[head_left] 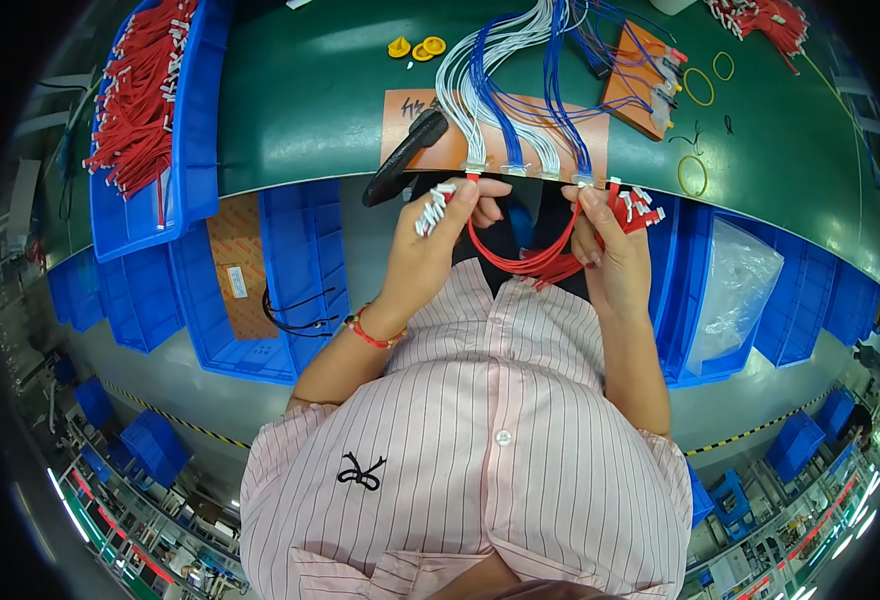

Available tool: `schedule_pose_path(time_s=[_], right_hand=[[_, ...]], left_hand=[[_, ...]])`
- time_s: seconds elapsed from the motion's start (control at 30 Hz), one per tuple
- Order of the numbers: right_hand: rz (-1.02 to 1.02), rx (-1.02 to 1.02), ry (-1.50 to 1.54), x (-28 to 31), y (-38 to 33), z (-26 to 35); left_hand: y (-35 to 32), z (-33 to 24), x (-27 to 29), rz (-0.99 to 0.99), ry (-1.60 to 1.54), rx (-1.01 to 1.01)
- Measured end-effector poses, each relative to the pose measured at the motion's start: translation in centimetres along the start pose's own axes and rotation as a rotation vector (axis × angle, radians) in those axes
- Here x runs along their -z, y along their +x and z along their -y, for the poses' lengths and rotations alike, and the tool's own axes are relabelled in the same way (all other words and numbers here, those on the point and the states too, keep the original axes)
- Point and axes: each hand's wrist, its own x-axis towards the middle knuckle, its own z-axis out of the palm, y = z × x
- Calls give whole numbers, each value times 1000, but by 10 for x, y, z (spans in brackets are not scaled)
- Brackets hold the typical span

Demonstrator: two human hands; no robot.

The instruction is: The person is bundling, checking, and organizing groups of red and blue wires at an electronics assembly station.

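Both my hands hold the ends of a bundle of red cables (525,264) that sags in a loop between them. My left hand (438,225) is closed round white plug ends, its thumb and finger at a connector (474,167) on the table edge. At the right, my right hand (608,232) pinches near another connector (584,181), with more red cables and white plugs (636,207) sticking out beside it. Bundles of white wires (452,88) and blue wires (558,85) run from the row of connectors across the green table.
A blue bin (200,150) of red cables (145,110) stands at the left. Near the connectors lie a black-handled tool (407,158), yellow caps (428,48) and an orange block (642,82). Yellow rings (693,176) lie to the right. Blue crates (305,260) stand below the table edge.
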Motion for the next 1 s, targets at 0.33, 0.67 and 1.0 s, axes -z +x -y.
schedule_pose_path(time_s=[0.33,0.67,1.0], right_hand=[[-3,39,-69,-8,-3,-2],[34,50,-405,-1,-27,8],[393,261,-429,-15,-29,2]], left_hand=[[6,-14,-8,2,-426,263],[-20,-32,-3,174,19,113],[-17,-33,-19,176,-42,71]])
